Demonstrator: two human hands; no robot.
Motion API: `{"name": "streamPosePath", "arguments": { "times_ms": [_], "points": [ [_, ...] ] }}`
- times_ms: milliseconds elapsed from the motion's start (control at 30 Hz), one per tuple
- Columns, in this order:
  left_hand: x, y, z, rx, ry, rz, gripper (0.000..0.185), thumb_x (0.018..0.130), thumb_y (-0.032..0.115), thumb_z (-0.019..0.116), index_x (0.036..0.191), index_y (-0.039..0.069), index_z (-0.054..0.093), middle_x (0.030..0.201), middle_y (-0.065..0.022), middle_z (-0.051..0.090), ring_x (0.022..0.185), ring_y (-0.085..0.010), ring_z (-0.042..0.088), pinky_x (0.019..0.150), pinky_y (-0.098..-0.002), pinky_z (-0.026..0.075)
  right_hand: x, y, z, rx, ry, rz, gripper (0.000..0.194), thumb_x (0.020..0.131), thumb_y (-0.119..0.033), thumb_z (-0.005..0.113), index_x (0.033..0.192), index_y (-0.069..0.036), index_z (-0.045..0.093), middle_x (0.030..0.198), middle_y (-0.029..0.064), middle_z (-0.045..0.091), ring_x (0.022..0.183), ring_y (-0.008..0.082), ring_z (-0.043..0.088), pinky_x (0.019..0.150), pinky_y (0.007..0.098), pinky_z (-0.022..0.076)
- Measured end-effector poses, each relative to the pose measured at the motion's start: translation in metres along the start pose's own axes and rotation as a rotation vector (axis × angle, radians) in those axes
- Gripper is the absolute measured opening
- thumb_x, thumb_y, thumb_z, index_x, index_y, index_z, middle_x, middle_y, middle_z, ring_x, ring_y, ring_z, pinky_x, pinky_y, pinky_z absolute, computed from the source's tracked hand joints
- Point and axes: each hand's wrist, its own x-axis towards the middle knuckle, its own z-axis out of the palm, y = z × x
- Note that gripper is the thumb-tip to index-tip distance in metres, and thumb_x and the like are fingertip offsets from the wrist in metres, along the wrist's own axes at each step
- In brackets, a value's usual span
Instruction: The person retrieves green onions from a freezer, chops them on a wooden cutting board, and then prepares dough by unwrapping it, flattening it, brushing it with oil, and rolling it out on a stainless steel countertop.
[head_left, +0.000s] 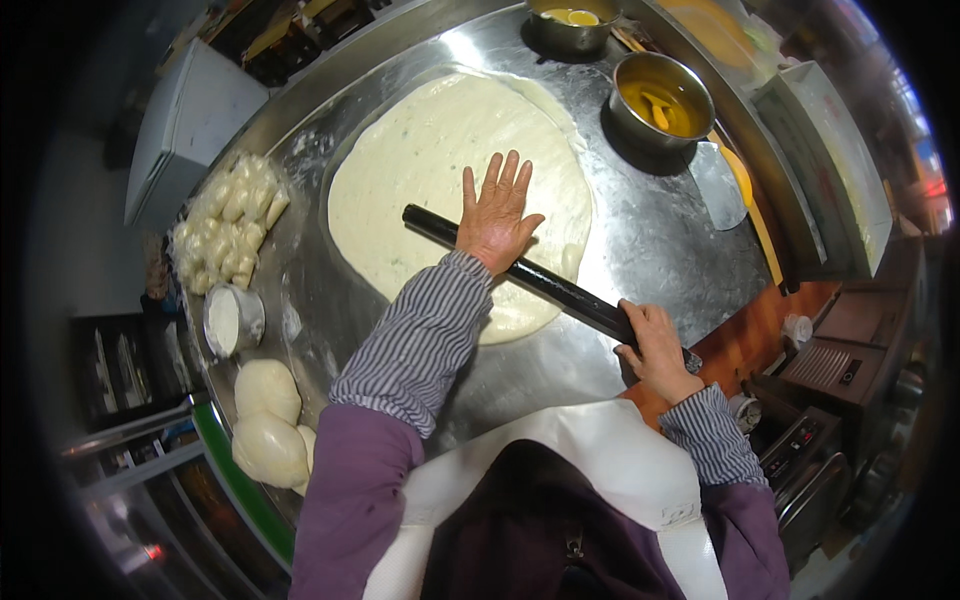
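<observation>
A broad, thin round of pale dough (420, 165) lies on the steel worktop, flecked with small dark bits. My left hand (496, 210) is spread flat over the dough, fingers apart and pointing away from me. Its heel and wrist cross above a long black rolling pin (555, 283), hiding part of it; whether the palm presses on the pin or the dough I cannot tell. The pin slants across the near part of the dough. Close to its lower right end, past the dough's edge, my right hand (660, 345) grips it.
Two metal pots of yellow oil (663, 103) (574, 30) stand at the back right, near a dough scraper (718, 186). On the left are bagged dough pieces (229, 221), a tin of flour (234, 320) and several dough lumps (268, 431). A raised metal edge (720, 82) borders the right.
</observation>
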Motion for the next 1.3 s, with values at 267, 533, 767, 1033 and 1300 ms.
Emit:
{"name": "streamPosePath", "arguments": {
  "times_ms": [267, 533, 767, 1033, 1300],
  "points": [
    [-0.05, -0.04, -0.01, -0.028, -0.246, -0.063, 0.069, 0.099, 0.036, 0.055, 0.155, 0.004, 0.033, 0.164, -0.0175, 0.024, 0.153, -0.036, 0.016, 0.122, -0.0613, 0.005, 0.008, -0.002, -0.002, 0.039, 0.023, 0.007, 0.063, 0.079, -0.007, 0.077, 0.136, 0.001, 0.051, 0.112, 0.0202, 0.055, 0.104, 0.0363, 0.052, 0.093, 0.0441, 0.0419],
    [0.111, -0.017, 0.026, -0.094, 0.112, 0.08, 0.072, 0.099, 0.038, 0.051, 0.16, 0.009, 0.023, 0.168, -0.0118, 0.015, 0.156, -0.0294, 0.009, 0.123, -0.0577, -0.005, 0.039, 0.02, -0.018, 0.037, 0.038, 0.084, 0.069, 0.078, -0.002, 0.077, 0.139, 0.004, 0.047, 0.115, 0.0222, 0.053, 0.107, 0.0388, 0.052, 0.095, 0.0442, 0.0441],
    [0.074, -0.067, 0.01, -0.01, -0.162, -0.209, 0.065, 0.101, 0.031, 0.05, 0.156, 0.003, 0.031, 0.165, -0.0178, 0.023, 0.154, -0.0355, 0.014, 0.124, -0.0576, 0.001, 0.051, 0.027, -0.03, 0.114, -0.046, 0.008, 0.069, 0.079, -0.001, 0.074, 0.14, 0.009, 0.043, 0.114, 0.0237, 0.051, 0.108, 0.0402, 0.051, 0.095, 0.0447, 0.0442],
    [0.201, -0.031, 0.055, -0.177, 0.224, -0.061, 0.072, 0.102, 0.035, 0.043, 0.16, 0.005, 0.013, 0.168, -0.0162, 0.01, 0.157, -0.0283, 0.005, 0.125, -0.0528, -0.006, 0.062, 0.034, -0.027, 0.154, -0.03, 0.105, 0.067, 0.079, -0.007, 0.074, 0.139, 0.005, 0.046, 0.11, 0.0225, 0.053, 0.102, 0.0396, 0.056, 0.087, 0.0443, 0.0479],
    [0.142, -0.041, 0.018, -0.325, 0.247, -0.07, 0.066, 0.101, 0.027, 0.047, 0.157, 0.001, 0.024, 0.165, -0.0203, 0.02, 0.156, -0.0329, 0.009, 0.126, -0.051, -0.001, 0.082, 0.028, -0.032, 0.341, 0.068, 0.036, 0.055, 0.08, -0.004, 0.07, 0.132, 0.001, 0.052, 0.106, 0.0213, 0.056, 0.094, 0.0385, 0.059, 0.079, 0.0437, 0.0499]
  ]
}}
